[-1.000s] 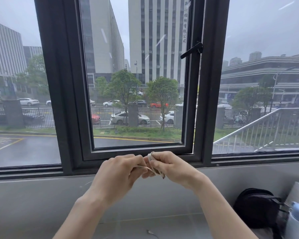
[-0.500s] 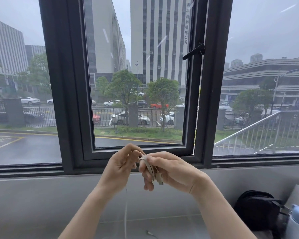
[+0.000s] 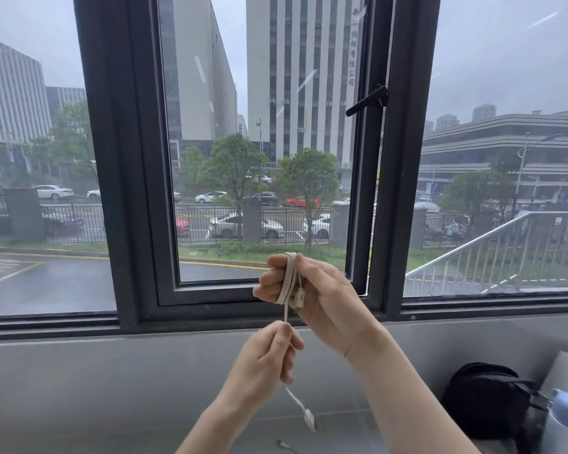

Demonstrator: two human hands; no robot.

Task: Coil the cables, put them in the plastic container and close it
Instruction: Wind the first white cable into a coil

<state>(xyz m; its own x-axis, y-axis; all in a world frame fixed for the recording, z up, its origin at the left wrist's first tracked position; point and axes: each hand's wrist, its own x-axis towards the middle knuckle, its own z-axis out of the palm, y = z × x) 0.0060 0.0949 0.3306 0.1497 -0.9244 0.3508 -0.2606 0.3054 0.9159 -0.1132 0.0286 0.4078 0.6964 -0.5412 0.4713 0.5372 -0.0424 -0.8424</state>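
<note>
My right hand [image 3: 322,299] clamps the thin beige cable [image 3: 289,283] looped around its fingers; my left hand [image 3: 269,362] pinches the tail. Slack there could let the loops slide off.

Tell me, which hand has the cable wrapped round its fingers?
The right hand: the cable loops around its fingers. The left hand only pinches the strand below.

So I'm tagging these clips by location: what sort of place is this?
Probably an office or workroom at a dark-framed window facing a city street: a grey sill, a black bag.
</note>
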